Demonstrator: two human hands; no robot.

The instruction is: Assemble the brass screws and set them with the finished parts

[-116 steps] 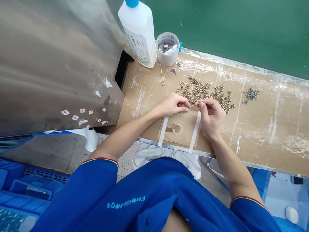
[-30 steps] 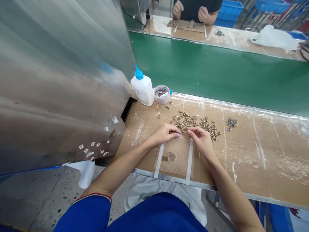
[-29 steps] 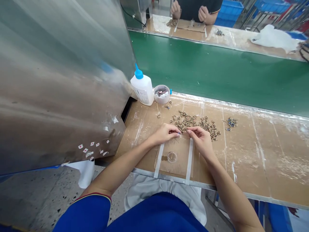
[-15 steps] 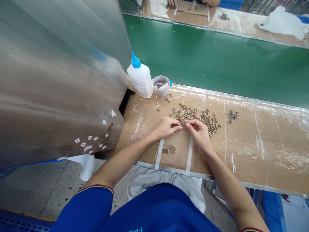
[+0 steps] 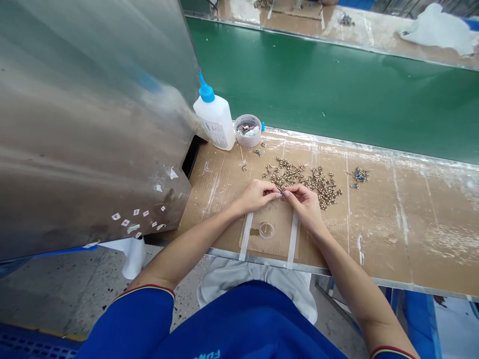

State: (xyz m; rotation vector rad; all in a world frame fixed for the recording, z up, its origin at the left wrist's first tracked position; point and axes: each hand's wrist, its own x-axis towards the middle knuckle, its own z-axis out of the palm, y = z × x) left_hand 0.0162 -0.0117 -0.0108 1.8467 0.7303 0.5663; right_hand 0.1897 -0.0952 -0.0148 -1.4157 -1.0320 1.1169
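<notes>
My left hand (image 5: 257, 195) and my right hand (image 5: 304, 201) meet fingertip to fingertip over the cardboard-covered bench (image 5: 404, 224). Both are pinched shut on a tiny part with a blue end, too small to name. A heap of small brass fittings (image 5: 303, 178) lies just beyond my fingers. Below my hands a small clear round lid (image 5: 266, 230) sits on a cardboard square held down by two white tape strips (image 5: 292, 238).
A white glue bottle with a blue cap (image 5: 214, 118) and a small round tub (image 5: 247, 130) stand at the back left. A few blue-tipped parts (image 5: 358, 175) lie to the right. A steel housing (image 5: 86, 124) fills the left; a green conveyor belt (image 5: 337, 89) runs behind.
The view has tilted down since a second ago and the co-worker's hands across the belt have left the picture. My two hands have closed together until the fingertips touch.
</notes>
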